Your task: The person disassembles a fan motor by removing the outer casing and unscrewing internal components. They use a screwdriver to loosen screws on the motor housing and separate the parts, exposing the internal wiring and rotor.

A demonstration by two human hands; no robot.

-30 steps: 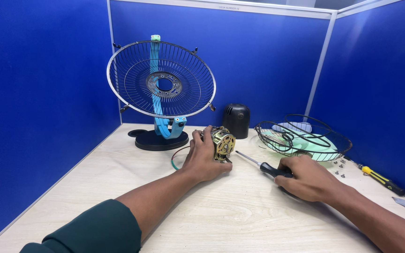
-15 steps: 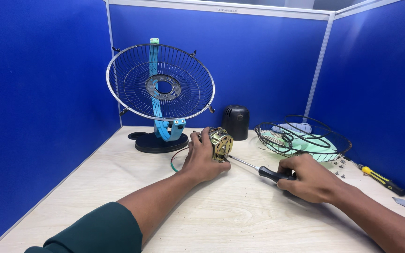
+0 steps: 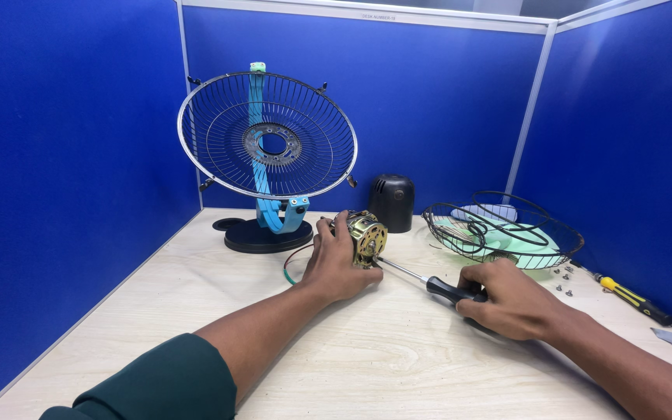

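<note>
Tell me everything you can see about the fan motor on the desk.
The fan motor is a small round unit with a brass-coloured metal casing, lying on the pale wooden desk in front of the fan stand. The left hand grips it from the near side, hiding much of its body. Red and green wires curl out beside it. The metal shaft of a black-handled screwdriver, held in the right hand, points at its right face; whether the tip touches cannot be told.

One head-worn camera looks forward and down over the desk [image 3: 398,365] from its near edge. It faces the far blue partition [image 3: 429,101] (forearms close below).
</note>
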